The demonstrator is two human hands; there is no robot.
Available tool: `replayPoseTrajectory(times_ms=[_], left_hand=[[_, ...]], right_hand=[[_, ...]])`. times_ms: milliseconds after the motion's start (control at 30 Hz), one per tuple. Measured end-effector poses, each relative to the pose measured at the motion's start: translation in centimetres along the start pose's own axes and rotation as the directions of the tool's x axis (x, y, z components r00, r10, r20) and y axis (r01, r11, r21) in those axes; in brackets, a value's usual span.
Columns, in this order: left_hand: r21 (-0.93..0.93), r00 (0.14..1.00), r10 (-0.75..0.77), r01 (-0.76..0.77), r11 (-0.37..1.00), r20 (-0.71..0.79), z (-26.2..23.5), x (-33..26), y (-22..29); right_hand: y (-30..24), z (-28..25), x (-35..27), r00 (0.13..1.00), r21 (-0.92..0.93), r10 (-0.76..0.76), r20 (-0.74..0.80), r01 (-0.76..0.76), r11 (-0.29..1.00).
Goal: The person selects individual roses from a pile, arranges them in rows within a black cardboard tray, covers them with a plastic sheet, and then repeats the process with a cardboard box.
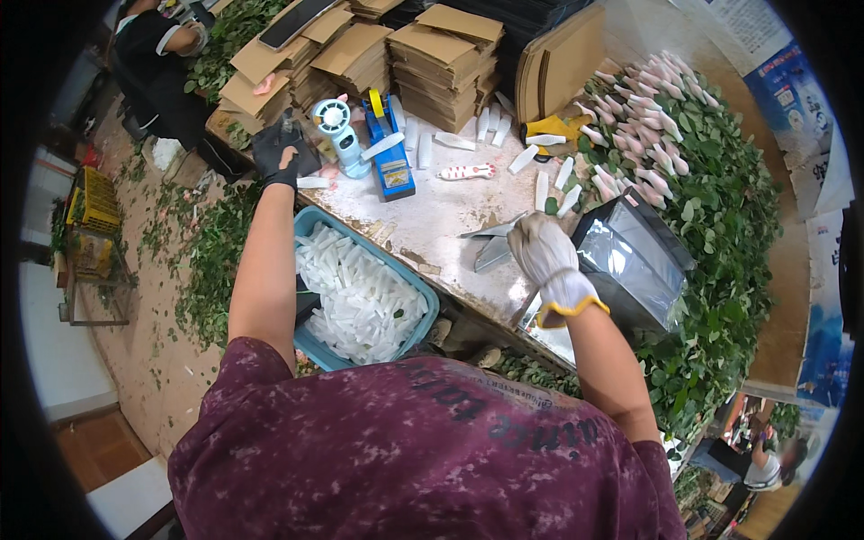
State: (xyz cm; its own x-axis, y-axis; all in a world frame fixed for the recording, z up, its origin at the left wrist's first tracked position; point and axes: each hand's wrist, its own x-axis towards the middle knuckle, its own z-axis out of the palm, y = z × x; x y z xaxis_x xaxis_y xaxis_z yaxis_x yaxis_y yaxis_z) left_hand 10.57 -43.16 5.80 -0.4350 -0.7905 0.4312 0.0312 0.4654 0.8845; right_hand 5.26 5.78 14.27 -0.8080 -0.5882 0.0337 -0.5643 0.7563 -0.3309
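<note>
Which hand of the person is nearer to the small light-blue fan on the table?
Left. The black-gloved left hand is just left of the fan; the white-gloved right hand is farther away, to the right, past the blue tape dispenser.

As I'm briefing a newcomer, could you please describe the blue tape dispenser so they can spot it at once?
Find the brown cardboard stacks across the worktable. Just in front is the tape dispenser, its deep blue body and yellow roll setting it apart from the pale blue fan on its left.
</note>
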Motion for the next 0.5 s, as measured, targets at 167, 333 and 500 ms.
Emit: replayPoseTrajectory(times_ms=[167,333,500], left_hand=[[0.597,0.976,0.21,-0.139,0.79,-0.05,-0.9,-2.3,-1.9],[0.69,0.964,0.258,-0.139,0.711,-0.071,-0.4,-4.7,-0.1],[0.365,0.966,0.121,-0.03,0.931,-0.229,-1.4,-9.7,-5.4]], right_hand=[[1.0,4.7,3.8,0.965,-0.061,0.011,0.26,0.005,0.998],[3.0,7.2,4.9,0.896,-0.479,-0.133,0.423,0.345,0.807],[0.1,5.2,5.3,0.908,-0.372,0.013,0.418,0.158,0.915]])
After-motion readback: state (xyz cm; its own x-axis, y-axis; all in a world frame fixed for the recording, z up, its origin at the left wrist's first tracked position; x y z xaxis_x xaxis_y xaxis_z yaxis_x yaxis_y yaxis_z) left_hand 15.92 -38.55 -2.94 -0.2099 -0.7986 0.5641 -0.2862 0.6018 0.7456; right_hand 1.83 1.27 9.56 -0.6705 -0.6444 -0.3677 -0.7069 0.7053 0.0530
